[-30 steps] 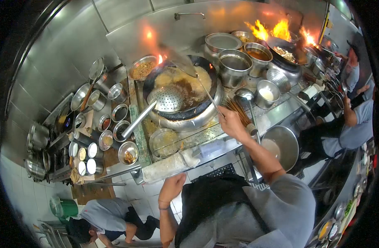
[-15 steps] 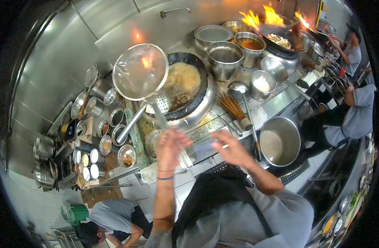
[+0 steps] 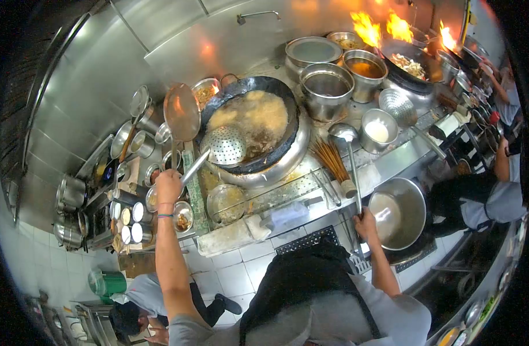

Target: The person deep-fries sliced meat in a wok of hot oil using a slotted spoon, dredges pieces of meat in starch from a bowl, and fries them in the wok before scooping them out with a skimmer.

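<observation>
As I look down through the head view, the left arm reaches forward along the picture's left side, its hand [image 3: 168, 185] wrapped around the handle of an upright mesh strainer [image 3: 182, 112]. Just beside that fist runs the handle of a perforated ladle [image 3: 227, 146]; I can't tell whether they touch. The right arm is bent, and the right hand [image 3: 365, 225] is curled around the lower handle of a solid ladle [image 3: 342, 132], whose bowl lies on the table [image 3: 293, 199]. The perforated ladle's bowl sits over the near left part of a wok [image 3: 287, 138] of bubbling, foamy food.

Metal pots [image 3: 327, 95] stand right of the wok, with a stick brush [image 3: 334, 164] nearer me. Behind is a metal wall [image 3: 184, 34]; flames [image 3: 366, 29] rise by another wok [image 3: 429, 72] at far right. One co-worker [image 3: 146, 294] bends down at lower left, and others are at the right.

Cloths [image 3: 233, 235] lie along the table's front edge, and tiled floor [image 3: 233, 279] shows between it and my apron. Small bowls [image 3: 184, 218] crowd the left arm, while a large pot [image 3: 397, 213] stands close by the right hand, limiting sideways room.
</observation>
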### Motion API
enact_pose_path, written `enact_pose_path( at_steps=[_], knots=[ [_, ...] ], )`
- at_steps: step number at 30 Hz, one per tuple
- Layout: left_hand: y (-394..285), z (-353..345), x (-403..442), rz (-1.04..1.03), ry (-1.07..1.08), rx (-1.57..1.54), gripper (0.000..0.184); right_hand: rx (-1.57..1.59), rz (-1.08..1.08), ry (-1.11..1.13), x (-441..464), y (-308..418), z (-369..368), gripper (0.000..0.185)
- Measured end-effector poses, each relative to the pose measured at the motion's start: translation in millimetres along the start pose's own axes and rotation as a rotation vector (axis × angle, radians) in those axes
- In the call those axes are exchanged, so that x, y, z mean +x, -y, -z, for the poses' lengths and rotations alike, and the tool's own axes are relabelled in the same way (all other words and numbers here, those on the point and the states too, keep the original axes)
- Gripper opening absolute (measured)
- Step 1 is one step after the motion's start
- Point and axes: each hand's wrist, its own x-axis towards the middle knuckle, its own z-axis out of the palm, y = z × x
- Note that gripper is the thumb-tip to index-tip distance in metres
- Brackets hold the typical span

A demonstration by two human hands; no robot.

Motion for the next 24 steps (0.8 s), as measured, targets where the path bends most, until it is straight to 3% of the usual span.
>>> enact_pose_path(
  at_steps=[3, 5, 7, 10, 11, 15, 18, 21, 24],
  knots=[
    [-8.9, -25.1, 17.1, 0.255, 0.194, -0.074, 0.026, 0.124, 0.021, -0.050, 13.1, -8.8, -4.7, 0.036],
    [-16.4, -42.2, 29.0, 0.139, 0.123, -0.049, 0.025, 0.233, 0.060, -0.075, 12.3, -0.4, 4.7, 0.037],
    [-23.2, -49.0, 40.3, 0.098, 0.136, -0.038, 0.025, 0.161, -0.036, -0.095, 0.9, 25.8, 32.2, 0.033],
    [-60.2, -20.8, 55.9, 0.285, 0.171, -0.164, 0.025, 0.110, -0.058, -0.140, -0.2, 30.8, 47.7, 0.031],
    [-63.3, -11.4, 57.4, 0.237, 0.157, -0.127, 0.026, 0.086, -0.065, -0.131, -5.8, 39.2, 58.4, 0.031],
    [-81.6, 31.0, 54.3, 0.365, 0.174, -0.175, 0.028, 0.182, 0.042, -0.128, -17.3, 46.7, 72.7, 0.021],
    [-53.7, 28.8, 45.7, 0.235, 0.153, -0.119, 0.028, 0.315, -0.021, -0.027, -26.0, 78.4, 78.1, 0.013],
    [-19.4, 13.2, 39.4, 0.302, 0.256, -0.138, 0.029, 0.356, 0.032, 0.045, -26.2, 92.0, 59.4, 0.012],
    [3.7, -3.8, 31.5, 0.238, 0.234, -0.225, 0.028, 0.359, 0.083, 0.111, -20.3, 179.4, 56.0, 0.022]
  ],
)
